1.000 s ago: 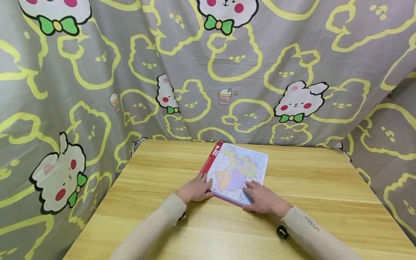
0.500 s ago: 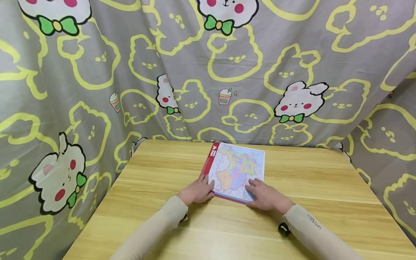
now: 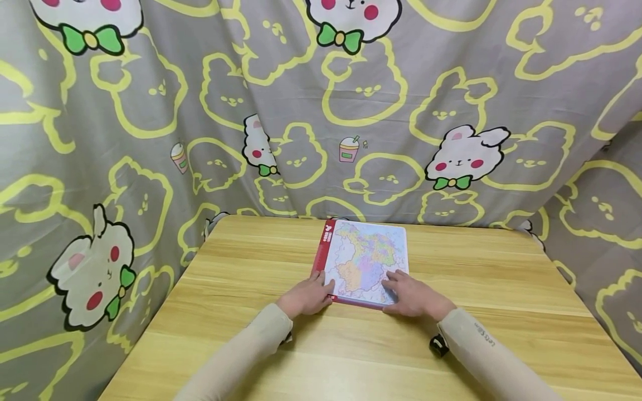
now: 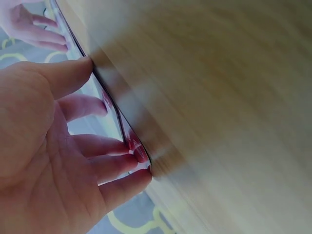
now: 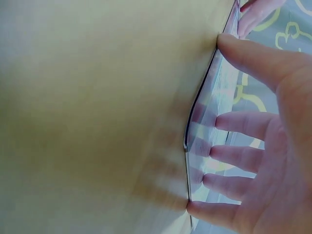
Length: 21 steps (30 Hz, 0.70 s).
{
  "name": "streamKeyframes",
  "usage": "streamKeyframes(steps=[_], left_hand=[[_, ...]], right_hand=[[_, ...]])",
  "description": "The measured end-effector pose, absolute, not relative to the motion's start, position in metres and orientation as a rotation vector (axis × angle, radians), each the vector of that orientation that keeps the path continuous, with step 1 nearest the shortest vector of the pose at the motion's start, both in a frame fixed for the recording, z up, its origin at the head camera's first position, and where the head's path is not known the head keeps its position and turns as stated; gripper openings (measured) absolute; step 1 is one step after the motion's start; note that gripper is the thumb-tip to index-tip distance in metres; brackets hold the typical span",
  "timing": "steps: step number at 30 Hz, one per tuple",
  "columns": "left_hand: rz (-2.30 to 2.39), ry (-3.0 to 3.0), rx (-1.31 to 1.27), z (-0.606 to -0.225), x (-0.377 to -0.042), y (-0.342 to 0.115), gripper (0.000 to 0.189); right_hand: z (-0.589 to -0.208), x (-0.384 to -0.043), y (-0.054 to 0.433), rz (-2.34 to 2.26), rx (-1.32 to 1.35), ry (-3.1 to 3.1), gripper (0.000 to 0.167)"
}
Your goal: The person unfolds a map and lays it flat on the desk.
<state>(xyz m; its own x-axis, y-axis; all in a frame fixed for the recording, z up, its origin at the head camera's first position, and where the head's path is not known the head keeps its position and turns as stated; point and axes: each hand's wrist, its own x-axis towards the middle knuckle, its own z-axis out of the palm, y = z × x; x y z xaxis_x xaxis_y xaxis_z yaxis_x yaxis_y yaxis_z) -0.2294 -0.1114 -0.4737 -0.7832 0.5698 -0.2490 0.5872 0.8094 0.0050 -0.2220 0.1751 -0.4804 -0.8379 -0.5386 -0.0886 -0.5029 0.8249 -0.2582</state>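
Observation:
A flat rectangular map board (image 3: pixel 368 253), with a coloured map on top and a red band down its left side, lies on the wooden table. My left hand (image 3: pixel 306 294) is at its front left corner, thumb on the front edge and fingers along the left side. Its fingertips touch the red side edge (image 4: pixel 139 150) in the left wrist view. At the front right corner is my right hand (image 3: pixel 415 295), thumb at the front edge. In the right wrist view its nearly straight fingers (image 5: pixel 236 158) meet the board's side. Both palms stay off the map.
The wooden table (image 3: pixel 241 250) extends around the board on all sides. Behind it and to both sides hangs a grey curtain (image 3: pixel 296 100) printed with yellow outlines and white bunnies. A black strap (image 3: pixel 438 345) shows under the right sleeve.
The board has turned slightly counterclockwise, its far right corner swinging left, and now lies squarer to the table's far edge. Both hands have shifted a little right with it.

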Motion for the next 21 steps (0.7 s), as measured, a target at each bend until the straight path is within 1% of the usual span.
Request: streamKeyframes(steps=[13,21], left_hand=[[-0.099,2.765,0.902,-0.474,-0.232,-0.108,0.047],[-0.090,2.756,0.854,-0.474,-0.236,-0.104,0.048]], right_hand=[[-0.481,-0.238,0.178,-0.353,-0.767,2.824,0.073],[-0.481,-0.247,0.180,-0.341,-0.777,2.816,0.075]])
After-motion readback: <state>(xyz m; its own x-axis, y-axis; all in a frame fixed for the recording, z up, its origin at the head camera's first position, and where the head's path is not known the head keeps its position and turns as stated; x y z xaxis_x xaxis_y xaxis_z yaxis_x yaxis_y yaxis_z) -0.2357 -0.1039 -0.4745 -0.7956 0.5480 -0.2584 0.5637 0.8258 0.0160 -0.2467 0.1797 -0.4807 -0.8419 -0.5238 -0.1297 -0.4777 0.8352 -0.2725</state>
